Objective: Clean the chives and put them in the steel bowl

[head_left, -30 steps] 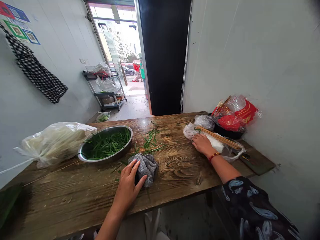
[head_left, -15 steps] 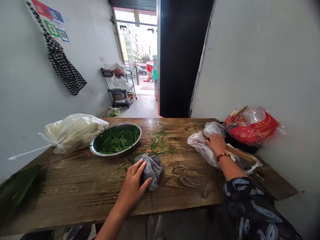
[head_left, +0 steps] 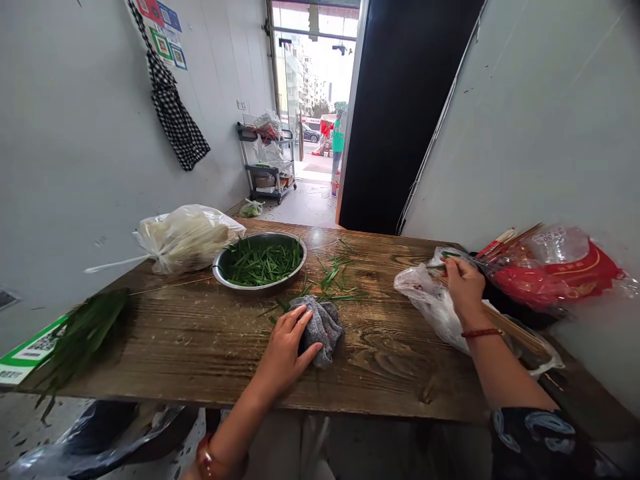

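Bright daylight from the overexposed open doorway point(head_left: 320, 80) at 12 o'clock; soft, faint shadows. Wide-angle bending at edges, blurred corners at 7 and 4 o'clock.

Bowl point(head_left: 260, 261) behind rag point(head_left: 321, 323), tied bag point(head_left: 187, 237) to its left, skewer bag point(head_left: 434, 303) at right
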Tool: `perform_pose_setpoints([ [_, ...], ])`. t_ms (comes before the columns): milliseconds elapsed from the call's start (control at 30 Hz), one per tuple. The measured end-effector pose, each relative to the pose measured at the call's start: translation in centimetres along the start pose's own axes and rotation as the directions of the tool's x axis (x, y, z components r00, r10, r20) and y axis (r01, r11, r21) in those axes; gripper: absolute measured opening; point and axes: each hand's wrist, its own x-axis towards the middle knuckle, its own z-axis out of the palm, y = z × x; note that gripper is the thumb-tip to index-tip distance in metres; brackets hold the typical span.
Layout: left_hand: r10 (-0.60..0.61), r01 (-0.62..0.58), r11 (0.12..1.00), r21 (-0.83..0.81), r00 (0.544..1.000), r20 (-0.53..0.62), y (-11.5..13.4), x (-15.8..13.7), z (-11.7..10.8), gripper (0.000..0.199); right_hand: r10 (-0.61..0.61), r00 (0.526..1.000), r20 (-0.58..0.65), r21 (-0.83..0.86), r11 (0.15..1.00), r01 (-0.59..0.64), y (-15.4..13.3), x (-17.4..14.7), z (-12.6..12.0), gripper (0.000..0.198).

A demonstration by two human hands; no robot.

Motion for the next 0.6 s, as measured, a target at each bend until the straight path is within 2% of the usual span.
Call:
perform_pose_setpoints([
  [33, -0.003, 0.003, 1.000, -0.002, 1.000, 0.001, 0.0, 0.0, 0.0, 0.055, 0.011, 0.999, 0.051, 0.089, 0.996, -0.016, -2.0, -0.5, 0.6, 0.049],
  [100, -0.012, 0.012, 1.000, -0.009, 1.000, 0.004, 0.1, -0.1, 0.0, 0.056, -0.060, 0.973, 0.222, 0.187, 0.982, 0.018, -6.2, -1.9, 2.2, 0.044],
  [167, -0.019, 0.019, 1.000, -0.024, 1.000, 0.003, 0.2, -0.2, 0.0, 0.057, -0.178, 0.902, 0.393, 0.251, 0.964, 0.081, -10.0, -3.7, 4.5, 0.039],
  [267, -0.024, 0.023, 0.998, -0.055, 1.000, -0.011, 0.5, -0.5, 0.0, 0.057, -0.338, 0.750, 0.569, 0.275, 0.937, 0.213, -13.7, -6.5, 8.1, 0.036],
  [333, -0.023, 0.021, 0.997, -0.079, 0.999, -0.028, 0.6, -0.7, 0.0, 0.058, -0.421, 0.646, 0.637, 0.269, 0.907, 0.325, -14.8, -8.2, 9.8, 0.039],
  [367, -0.023, 0.019, 0.995, -0.095, 0.999, -0.037, 0.6, -0.8, 0.0, 0.058, -0.447, 0.610, 0.654, 0.261, 0.891, 0.372, -15.1, -9.0, 10.2, 0.041],
  [433, -0.024, 0.017, 0.991, -0.136, 0.998, -0.053, 0.6, -0.9, 0.1, 0.059, -0.477, 0.567, 0.671, 0.259, 0.868, 0.424, -15.2, -10.7, 10.3, 0.043],
  [500, -0.025, 0.011, 0.982, -0.187, 0.997, -0.073, 0.5, -1.0, 0.2, 0.058, -0.508, 0.510, 0.694, 0.308, 0.850, 0.428, -15.3, -12.4, 9.8, 0.047],
  [567, -0.027, 0.000, 0.969, -0.246, 0.994, -0.109, 0.3, -1.1, 0.3, 0.056, -0.542, 0.433, 0.720, 0.381, 0.831, 0.405, -15.4, -14.2, 9.3, 0.061],
  [600, -0.032, -0.005, 0.962, -0.271, 0.990, -0.134, 0.3, -1.1, 0.3, 0.053, -0.548, 0.412, 0.728, 0.402, 0.828, 0.391, -15.5, -15.0, 9.3, 0.068],
])
